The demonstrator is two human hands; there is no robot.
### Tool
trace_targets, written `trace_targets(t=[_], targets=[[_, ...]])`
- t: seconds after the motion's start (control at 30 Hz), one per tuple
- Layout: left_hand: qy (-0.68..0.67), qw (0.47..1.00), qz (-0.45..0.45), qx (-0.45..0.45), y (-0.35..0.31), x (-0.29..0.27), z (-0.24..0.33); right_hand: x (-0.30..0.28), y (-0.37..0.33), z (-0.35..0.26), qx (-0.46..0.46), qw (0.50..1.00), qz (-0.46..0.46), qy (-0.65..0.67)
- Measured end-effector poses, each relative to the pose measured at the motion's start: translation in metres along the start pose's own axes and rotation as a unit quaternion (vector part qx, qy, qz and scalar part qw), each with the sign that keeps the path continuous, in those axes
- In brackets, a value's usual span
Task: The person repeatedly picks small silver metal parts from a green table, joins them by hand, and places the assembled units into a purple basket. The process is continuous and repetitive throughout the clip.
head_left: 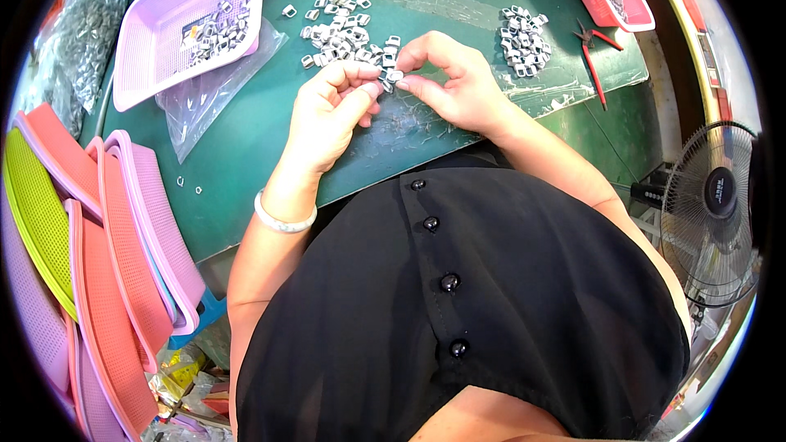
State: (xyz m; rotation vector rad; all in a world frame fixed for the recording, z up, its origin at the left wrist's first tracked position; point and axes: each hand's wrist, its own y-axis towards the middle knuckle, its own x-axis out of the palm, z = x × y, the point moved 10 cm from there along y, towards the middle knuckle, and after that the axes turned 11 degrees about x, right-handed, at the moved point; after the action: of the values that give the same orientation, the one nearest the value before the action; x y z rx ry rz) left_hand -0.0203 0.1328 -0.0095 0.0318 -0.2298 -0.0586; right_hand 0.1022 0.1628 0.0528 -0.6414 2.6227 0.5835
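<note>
Over the near part of the green table, my two hands come close together. Thumb and forefinger of my right hand pinch a small grey metal buckle-like piece. Just left of it, my left hand has its fingers curled, thumb against forefinger; whatever they hold is hidden. Right beyond the hands lies a loose heap of similar grey pieces, its near end reaching my fingertips. Another pile of these pieces sits to the right.
A pink-purple basket with grey pieces stands at the far left, partly on a clear plastic bag. A red basket holds more pieces. Red-handled pliers lie nearby. Stacked baskets stand left, a fan right.
</note>
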Motion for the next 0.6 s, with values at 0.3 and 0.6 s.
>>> trace_targets(t=[0.3, 0.6], targets=[[0.056, 0.997, 0.022, 0.054, -0.002, -0.003, 0.011, 0.004, -0.003, -0.011, -0.039, 0.999, 0.002, 0.017], [0.094, 0.991, 0.019, 0.092, -0.003, -0.003, 0.017, 0.003, -0.005, -0.021, -0.085, 0.995, 0.027, -0.043]])
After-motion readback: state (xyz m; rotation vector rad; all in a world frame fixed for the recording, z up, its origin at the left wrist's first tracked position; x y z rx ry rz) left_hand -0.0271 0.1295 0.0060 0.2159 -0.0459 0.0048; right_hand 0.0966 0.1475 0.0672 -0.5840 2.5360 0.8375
